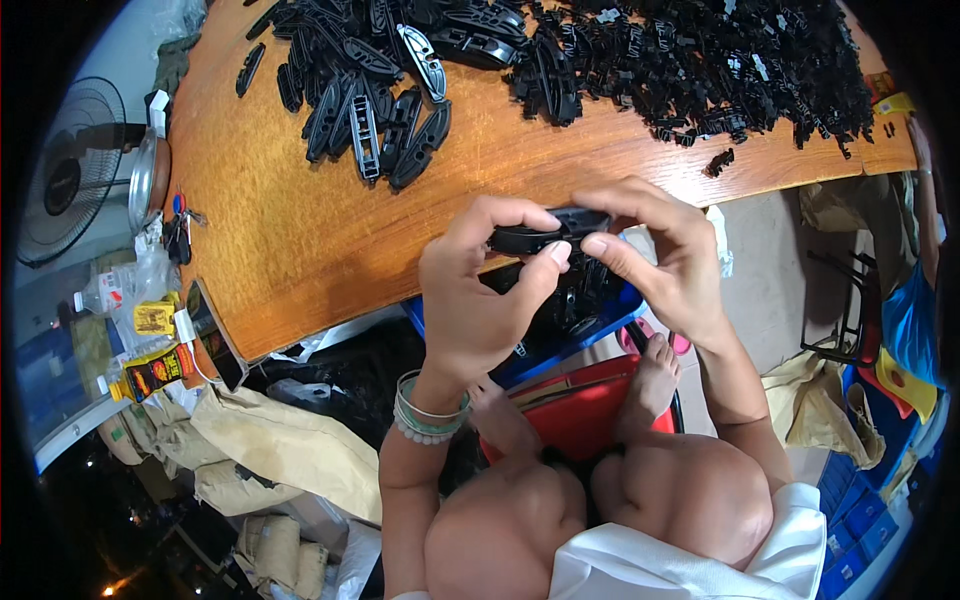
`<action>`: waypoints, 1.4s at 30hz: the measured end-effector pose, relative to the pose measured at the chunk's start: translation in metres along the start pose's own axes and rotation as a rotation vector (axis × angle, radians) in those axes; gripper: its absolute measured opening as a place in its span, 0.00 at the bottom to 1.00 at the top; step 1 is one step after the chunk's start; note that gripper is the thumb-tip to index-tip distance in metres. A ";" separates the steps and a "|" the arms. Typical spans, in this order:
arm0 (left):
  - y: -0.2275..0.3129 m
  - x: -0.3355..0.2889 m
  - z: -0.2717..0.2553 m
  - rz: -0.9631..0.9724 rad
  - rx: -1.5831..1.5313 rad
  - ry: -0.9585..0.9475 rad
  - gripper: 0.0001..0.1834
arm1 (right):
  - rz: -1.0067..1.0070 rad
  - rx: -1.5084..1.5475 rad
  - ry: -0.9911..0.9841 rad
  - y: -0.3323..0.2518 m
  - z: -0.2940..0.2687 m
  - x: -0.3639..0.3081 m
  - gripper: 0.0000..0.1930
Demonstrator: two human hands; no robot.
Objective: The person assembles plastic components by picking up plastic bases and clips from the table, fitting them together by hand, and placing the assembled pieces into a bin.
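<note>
Just past the table's front edge, a long black plastic part (525,240) is held level between my two hands. My left hand (475,285) grips its left end, with the index finger along the top and the thumb against the near side. At its other end my right hand (665,255) pinches it between thumb and fingers. Whether a second small piece is fitted into it I cannot tell, as fingertips cover the middle. Below my hands a blue crate (520,372) contains more black parts, partly hidden by my hands.
On the wooden table (250,270) lie a pile of long black plastic parts (365,60) and a heap of small black clips (700,60). A phone (215,340) and scissors (180,235) rest at the left edge, near a fan (70,175). A red container (570,410) stands between my feet.
</note>
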State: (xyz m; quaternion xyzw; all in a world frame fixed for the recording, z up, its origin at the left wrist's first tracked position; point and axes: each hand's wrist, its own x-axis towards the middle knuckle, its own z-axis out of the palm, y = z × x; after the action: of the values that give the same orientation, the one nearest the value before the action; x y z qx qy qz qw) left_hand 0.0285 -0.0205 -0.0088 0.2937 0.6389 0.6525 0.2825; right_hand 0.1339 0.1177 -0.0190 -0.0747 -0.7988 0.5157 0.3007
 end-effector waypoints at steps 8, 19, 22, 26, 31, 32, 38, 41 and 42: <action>0.000 0.021 -0.005 -0.067 0.118 -0.153 0.08 | 0.289 0.232 -0.208 0.004 -0.019 -0.016 0.09; -0.019 0.096 0.023 0.364 1.188 0.161 0.18 | -0.349 -0.744 0.157 0.056 -0.025 0.057 0.13; -0.019 0.083 0.014 0.344 1.092 0.115 0.13 | -0.322 -0.641 0.135 0.064 -0.024 0.056 0.14; -0.023 0.068 0.007 0.329 0.880 0.188 0.12 | -0.217 -0.438 0.213 0.059 -0.020 0.048 0.10; -0.019 0.045 0.004 0.156 0.219 0.242 0.09 | -0.014 -0.167 0.221 0.043 -0.017 0.037 0.08; -0.017 0.042 0.004 0.175 0.016 0.198 0.09 | 0.056 -0.096 0.232 0.039 -0.018 0.035 0.09; -0.006 0.025 0.005 0.039 -0.118 0.081 0.13 | 0.236 0.353 0.298 0.011 -0.008 0.022 0.04; 0.000 0.019 0.010 0.015 -0.134 0.075 0.13 | 0.159 0.333 0.320 0.003 0.000 0.022 0.04; 0.001 0.018 0.011 0.014 -0.150 0.079 0.14 | 0.159 0.335 0.318 -0.001 0.005 0.021 0.04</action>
State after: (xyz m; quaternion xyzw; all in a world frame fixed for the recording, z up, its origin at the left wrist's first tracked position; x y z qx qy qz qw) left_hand 0.0246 -0.0003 -0.0077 0.2502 0.5967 0.7116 0.2738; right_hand 0.1143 0.1222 -0.0107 -0.1668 -0.6362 0.6449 0.3893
